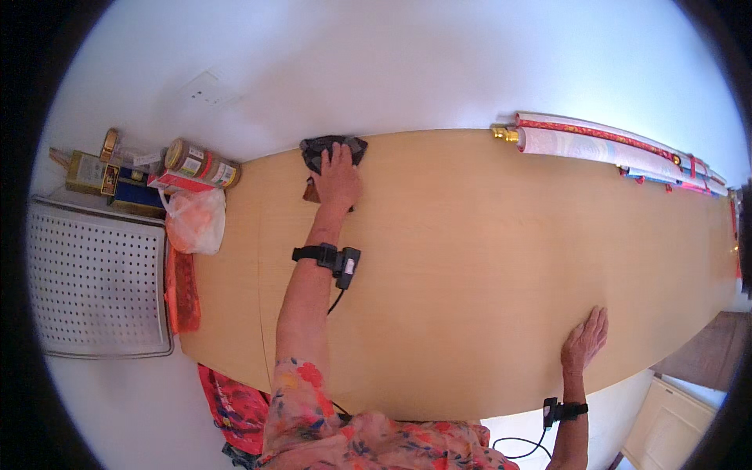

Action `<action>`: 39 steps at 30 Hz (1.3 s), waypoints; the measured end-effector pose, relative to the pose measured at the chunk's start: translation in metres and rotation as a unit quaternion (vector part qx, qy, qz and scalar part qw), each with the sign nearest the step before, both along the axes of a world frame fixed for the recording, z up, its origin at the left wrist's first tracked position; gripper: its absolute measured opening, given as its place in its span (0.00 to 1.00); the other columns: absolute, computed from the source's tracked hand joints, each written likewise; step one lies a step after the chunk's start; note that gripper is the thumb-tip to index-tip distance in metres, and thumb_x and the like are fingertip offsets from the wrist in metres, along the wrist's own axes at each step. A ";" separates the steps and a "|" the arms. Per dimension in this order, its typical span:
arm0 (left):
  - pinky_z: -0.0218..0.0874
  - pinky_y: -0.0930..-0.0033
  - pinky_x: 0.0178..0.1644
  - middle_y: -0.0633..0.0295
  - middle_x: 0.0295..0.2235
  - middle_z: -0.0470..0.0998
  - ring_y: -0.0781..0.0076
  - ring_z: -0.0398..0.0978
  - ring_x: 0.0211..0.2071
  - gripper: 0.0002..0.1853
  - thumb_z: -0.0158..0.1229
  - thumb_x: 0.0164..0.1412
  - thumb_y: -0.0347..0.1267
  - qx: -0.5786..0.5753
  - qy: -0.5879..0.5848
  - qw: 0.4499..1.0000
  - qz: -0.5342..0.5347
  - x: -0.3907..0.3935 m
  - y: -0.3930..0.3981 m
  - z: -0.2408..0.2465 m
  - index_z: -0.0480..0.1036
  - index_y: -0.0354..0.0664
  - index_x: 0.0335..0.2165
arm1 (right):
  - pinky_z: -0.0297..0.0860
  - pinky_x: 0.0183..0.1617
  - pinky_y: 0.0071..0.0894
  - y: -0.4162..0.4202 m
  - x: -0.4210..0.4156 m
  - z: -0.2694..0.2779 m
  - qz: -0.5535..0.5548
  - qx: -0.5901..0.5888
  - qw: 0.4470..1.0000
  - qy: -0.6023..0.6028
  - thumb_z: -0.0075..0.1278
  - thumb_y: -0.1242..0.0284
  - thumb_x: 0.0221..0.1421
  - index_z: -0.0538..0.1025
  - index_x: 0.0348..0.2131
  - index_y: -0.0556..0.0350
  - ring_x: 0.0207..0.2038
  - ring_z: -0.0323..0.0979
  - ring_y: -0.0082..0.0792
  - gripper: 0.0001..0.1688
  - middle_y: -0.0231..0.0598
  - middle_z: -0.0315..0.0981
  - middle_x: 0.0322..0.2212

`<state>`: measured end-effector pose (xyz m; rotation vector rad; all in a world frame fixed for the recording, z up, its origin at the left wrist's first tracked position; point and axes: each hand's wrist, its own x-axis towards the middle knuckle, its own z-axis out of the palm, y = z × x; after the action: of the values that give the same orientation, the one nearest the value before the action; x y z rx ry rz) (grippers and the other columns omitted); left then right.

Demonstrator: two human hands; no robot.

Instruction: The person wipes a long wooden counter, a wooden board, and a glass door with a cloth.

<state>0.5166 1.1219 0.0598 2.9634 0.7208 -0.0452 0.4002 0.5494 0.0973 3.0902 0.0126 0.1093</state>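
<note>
My left hand (339, 183) reaches to the far edge of the wood-grain tabletop (446, 252), by the wall. It presses down on a crumpled dark patterned cloth (314, 154), fingers laid over it. A brown corner (311, 191) sticks out beside the thumb, perhaps part of the same cloth. On the right near side, my right hand (585, 341) rests palm down on the tabletop with fingers extended and nothing held. Each wrist wears a black strap with a small device and a cable.
Several rolled scrolls (593, 147) lie along the back right edge. At left stand a lidded jar (202, 164), boxes (138, 191), a knotted plastic bag (197, 220) and a perforated metal rack (97, 282). A wall socket (205, 91) sits above. A red bag (232, 405) hangs below the near left edge.
</note>
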 end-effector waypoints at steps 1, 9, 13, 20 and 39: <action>0.40 0.32 0.56 0.60 0.60 0.49 0.54 0.45 0.61 0.28 0.41 0.59 0.36 0.000 -0.005 1.000 -0.011 0.006 -0.012 0.003 0.52 0.42 0.57 | 0.41 0.62 0.48 0.001 0.000 0.000 -0.012 0.000 1.000 0.004 0.34 0.70 0.54 0.54 0.57 0.60 0.61 0.43 0.49 0.31 0.50 0.45 0.59; 0.38 0.31 0.56 0.58 0.59 0.52 0.55 0.47 0.60 0.27 0.43 0.57 0.35 0.002 -0.053 0.996 -0.072 0.042 -0.103 0.014 0.55 0.41 0.55 | 0.40 0.62 0.48 0.004 -0.002 0.001 -0.005 0.009 1.000 -0.003 0.36 0.71 0.54 0.54 0.57 0.60 0.61 0.42 0.49 0.32 0.50 0.44 0.59; 0.42 0.33 0.55 0.58 0.58 0.53 0.54 0.50 0.59 0.28 0.44 0.56 0.34 0.001 -0.078 0.983 -0.163 0.051 -0.150 0.016 0.55 0.41 0.55 | 0.41 0.62 0.48 0.005 -0.002 0.000 -0.008 0.008 1.000 -0.012 0.36 0.72 0.54 0.54 0.57 0.59 0.61 0.43 0.48 0.31 0.49 0.45 0.59; 0.48 0.38 0.51 0.59 0.51 0.64 0.60 0.58 0.53 0.21 0.47 0.50 0.31 -0.016 -0.202 0.934 -0.294 -0.004 -0.236 0.022 0.66 0.41 0.46 | 0.44 0.61 0.46 -0.009 -0.001 -0.014 -0.003 -0.039 0.999 -0.027 0.37 0.70 0.55 0.57 0.55 0.59 0.59 0.47 0.47 0.28 0.49 0.50 0.57; 0.45 0.32 0.54 0.62 0.59 0.51 0.56 0.49 0.59 0.29 0.47 0.54 0.33 0.022 -0.037 0.978 0.203 -0.457 -0.011 0.012 0.54 0.48 0.56 | 0.52 0.57 0.51 -0.028 0.007 -0.047 0.034 -0.045 0.996 -0.071 0.34 0.62 0.58 0.58 0.56 0.50 0.58 0.51 0.46 0.28 0.45 0.53 0.56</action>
<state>0.0593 1.1107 0.0715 2.7745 1.3113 0.1101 0.4074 0.5217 0.0506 2.9858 0.1155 0.3205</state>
